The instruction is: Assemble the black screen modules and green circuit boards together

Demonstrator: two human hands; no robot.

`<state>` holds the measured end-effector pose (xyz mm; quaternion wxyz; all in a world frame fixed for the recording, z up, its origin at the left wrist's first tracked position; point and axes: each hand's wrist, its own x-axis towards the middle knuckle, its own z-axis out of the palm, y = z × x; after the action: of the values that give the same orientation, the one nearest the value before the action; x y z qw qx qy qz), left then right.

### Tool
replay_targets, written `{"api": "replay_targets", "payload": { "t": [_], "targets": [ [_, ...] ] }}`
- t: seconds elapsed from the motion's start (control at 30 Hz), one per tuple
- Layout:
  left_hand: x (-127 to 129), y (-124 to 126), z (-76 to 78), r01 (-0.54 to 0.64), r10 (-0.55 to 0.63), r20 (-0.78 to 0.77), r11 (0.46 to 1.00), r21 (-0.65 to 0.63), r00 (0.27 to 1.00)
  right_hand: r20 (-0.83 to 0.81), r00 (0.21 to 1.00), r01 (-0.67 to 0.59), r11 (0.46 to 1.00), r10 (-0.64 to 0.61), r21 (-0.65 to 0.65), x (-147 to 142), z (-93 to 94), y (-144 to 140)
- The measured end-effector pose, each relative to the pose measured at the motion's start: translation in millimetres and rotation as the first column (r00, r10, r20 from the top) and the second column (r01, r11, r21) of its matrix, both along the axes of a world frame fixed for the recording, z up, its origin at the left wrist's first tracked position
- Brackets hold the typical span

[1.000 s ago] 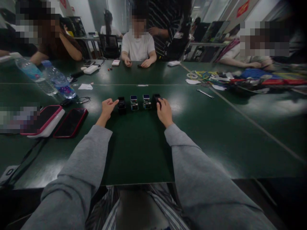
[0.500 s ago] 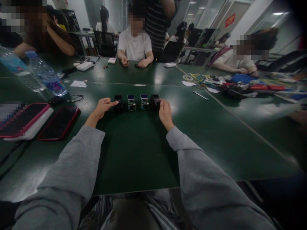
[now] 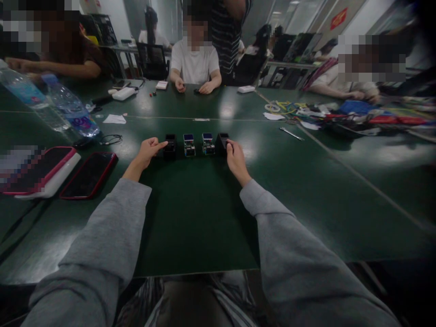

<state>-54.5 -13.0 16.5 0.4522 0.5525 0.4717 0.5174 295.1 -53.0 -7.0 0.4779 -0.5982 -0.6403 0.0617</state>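
Note:
Several small block-like modules stand in a row on the dark green table (image 3: 190, 213). The two end ones are black (image 3: 170, 145) (image 3: 222, 141); the two in the middle (image 3: 189, 145) (image 3: 208, 143) have blue tops. My left hand (image 3: 147, 153) is curled, its forefinger tip against the left black module. My right hand (image 3: 234, 156) rests on the table with its fingertips on the right black module. Both arms wear grey sleeves.
Two red-edged phones (image 3: 89, 174) (image 3: 41, 170) lie at the left, two water bottles (image 3: 70, 106) behind them. A metal tool (image 3: 291, 133) and a heap of coloured cables (image 3: 340, 113) sit at the right. Other people sit around the far side of the table.
The view has shifted slightly as my head moved. Both hands stay at the two ends of the row, and the modules have not visibly moved.

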Motion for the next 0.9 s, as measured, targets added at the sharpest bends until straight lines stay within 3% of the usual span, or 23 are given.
{"api": "replay_targets", "payload": {
  "t": [0.37, 0.9],
  "targets": [
    [0.3, 1.9, -1.5, -0.018, 0.018, 0.001, 1.0, -0.015, 1.0, 0.017, 1.0, 0.0, 1.0, 0.001, -0.028, 4.2, -4.7, 3.9],
    [-1.6, 4.5, -4.2, 0.002, -0.002, 0.006, 1.0, 0.005, 1.0, 0.049, 0.999, 0.01, 1.0, -0.008, -0.026, -3.5, 2.3, -6.0]
  ]
}}
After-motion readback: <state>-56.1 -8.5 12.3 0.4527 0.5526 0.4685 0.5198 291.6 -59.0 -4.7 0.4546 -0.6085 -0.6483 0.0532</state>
